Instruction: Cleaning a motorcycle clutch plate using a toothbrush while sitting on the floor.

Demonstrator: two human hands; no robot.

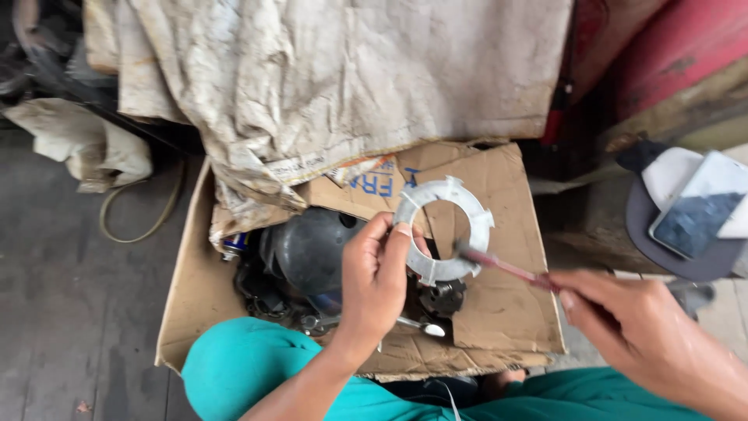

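Open brown cardboard box point(499, 312): right flap lay flat and bare, giving free passage. Left half was blocked by a dark rounded metal housing point(308, 249) and small black parts point(440, 296). Rear access was closed off by a dirty white woven sack point(351, 78) draped over the box edge. Grey plank floor point(70, 312) to the left stood open; a looped cord point(140, 226) lay near the box.

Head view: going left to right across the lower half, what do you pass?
Cardboard box → dark round part → left hand → white ring → red-handled brush → right hand.
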